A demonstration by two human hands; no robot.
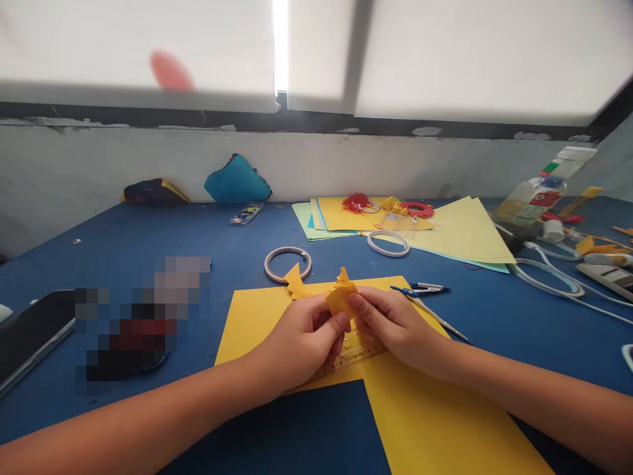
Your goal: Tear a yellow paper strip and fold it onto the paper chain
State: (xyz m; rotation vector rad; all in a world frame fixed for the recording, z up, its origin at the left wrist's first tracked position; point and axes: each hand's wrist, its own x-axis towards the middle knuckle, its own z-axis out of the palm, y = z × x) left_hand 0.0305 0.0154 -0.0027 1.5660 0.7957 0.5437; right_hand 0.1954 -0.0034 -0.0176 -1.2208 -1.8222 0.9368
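Observation:
Between both hands is a small piece of yellow paper (341, 300), its upper end notched or folded. My left hand (311, 333) pinches its lower left side with thumb and fingers. My right hand (390, 320) grips its right side, the thumb lying on the face of the paper. Beneath the hands a clear ruler (352, 356) lies on a large sheet of yellow paper (420, 422), which has a rectangle cut out at the near left. Folded yellow paper pieces (297, 282) rest just beyond my left hand. The fingers behind the held paper are partly hidden.
A drawing compass (428, 288) and a thin blue-tipped tool (440, 313) lie right of the hands. Rolls of tape (288, 265) sit beyond. Stacked coloured sheets (469, 227) lie at the back, a bottle (531, 201) and white cable (548, 280) at right, a dark phone-like object (37, 330) at left.

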